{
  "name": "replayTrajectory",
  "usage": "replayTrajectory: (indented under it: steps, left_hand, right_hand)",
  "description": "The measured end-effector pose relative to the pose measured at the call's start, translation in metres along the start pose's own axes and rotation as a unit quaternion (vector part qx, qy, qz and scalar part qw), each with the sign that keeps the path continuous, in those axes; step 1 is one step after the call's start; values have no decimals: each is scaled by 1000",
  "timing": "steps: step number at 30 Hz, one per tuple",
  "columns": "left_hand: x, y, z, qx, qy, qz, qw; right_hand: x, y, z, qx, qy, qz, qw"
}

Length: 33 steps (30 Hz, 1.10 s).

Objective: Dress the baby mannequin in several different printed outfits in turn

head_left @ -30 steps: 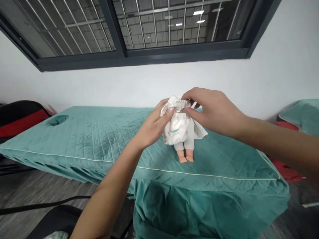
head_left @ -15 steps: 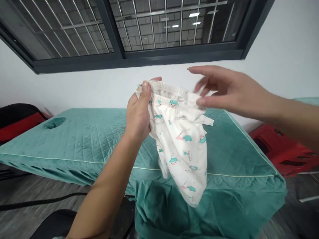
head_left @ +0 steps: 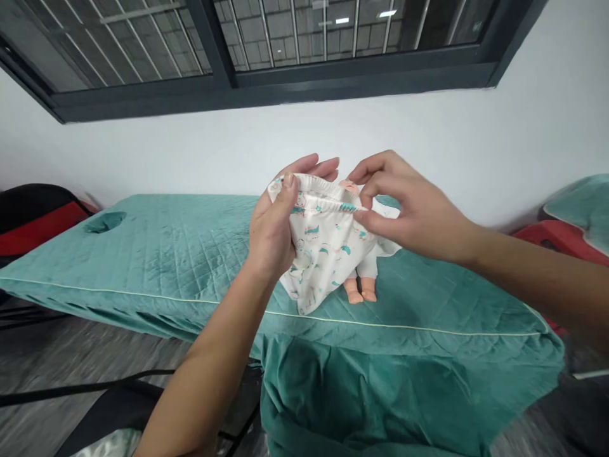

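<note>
White baby pants with a teal and pink print hang between my hands, their gathered elastic waistband uppermost. My left hand grips the left end of that waistband, thumb in front and fingers behind it. At the right end, my right hand pinches the band's edge between thumb and fingers. Behind the pants a doll in white clothing lies on the green padded bed. Its bare feet and lower legs show, while the cloth and my right hand hide most of its body.
The quilted green bed cover has a face hole at its left end. A dark window frame with bars runs along the white wall. Red and black chairs stand left, a red item right.
My right hand has come in from the right and closed on the waistband's edge. The pants have moved slightly left and up, and the doll's legs now show beside them.
</note>
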<state>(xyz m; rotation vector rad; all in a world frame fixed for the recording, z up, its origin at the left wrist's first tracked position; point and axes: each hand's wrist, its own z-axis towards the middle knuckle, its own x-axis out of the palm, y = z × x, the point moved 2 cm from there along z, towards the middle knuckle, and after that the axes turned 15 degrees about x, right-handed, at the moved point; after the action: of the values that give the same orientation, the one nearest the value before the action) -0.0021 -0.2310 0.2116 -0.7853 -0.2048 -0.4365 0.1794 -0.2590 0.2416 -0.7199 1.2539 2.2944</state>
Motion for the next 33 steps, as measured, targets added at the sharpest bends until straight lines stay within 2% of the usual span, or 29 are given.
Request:
replayTrajectory:
  steps: [3, 6, 8, 11, 13, 15, 18, 20, 22, 23, 24, 26, 28, 30, 32, 33]
  left_hand:
    - [-10, 6, 1, -14, 27, 40, 999]
    - [-24, 13, 1, -24, 69, 73, 995]
    - [-33, 18, 1, -69, 153, 70, 983]
    - [-41, 24, -3, -171, 310, 68, 933]
    - [-41, 27, -5, -203, 348, 78, 912]
    - [-36, 30, -3, -191, 309, 85, 928]
    - [-26, 34, 2, -122, 172, 68, 975]
    - [-22, 38, 2, -94, 104, 36, 990]
    - [-19, 46, -3, -116, 78, 8, 990]
    - [-18, 51, -7, -140, 77, -2, 987]
    - [-18, 56, -11, -166, 85, -10, 982]
    - [-19, 66, -21, -204, 131, -17, 970]
    - [-17, 71, -31, -226, 233, -11, 946]
    - [-15, 74, -40, -247, 347, 18, 905]
    - [-13, 76, -46, -265, 394, 53, 879]
    - [-12, 78, -48, -272, 382, 63, 881]
  right_hand:
    - [-1, -8, 2, 60, -23, 111, 992]
    - [0, -22, 5, 122, -54, 201, 970]
    - [-4, -30, 7, 152, -92, 233, 956]
    - [-9, -37, 8, 199, -142, 286, 927]
    - [-7, -41, 5, 223, -112, 323, 913]
    - [-1, -46, 0, 229, -38, 330, 915]
    - [11, -57, -11, 225, 107, 284, 926]
    - [19, -61, -19, 217, 211, 248, 920]
    - [24, -61, -25, 206, 282, 197, 916]
    - [26, -60, -27, 201, 287, 170, 921]
    - [27, -58, -28, 199, 273, 150, 929]
    - [27, -56, -27, 202, 187, 156, 949]
    - [26, -59, -25, 222, 65, 209, 950]
    - [28, -67, -24, 257, -15, 259, 931]
    - [31, -77, -22, 291, -32, 296, 909]
    - [32, -83, -21, 304, -26, 307, 902]
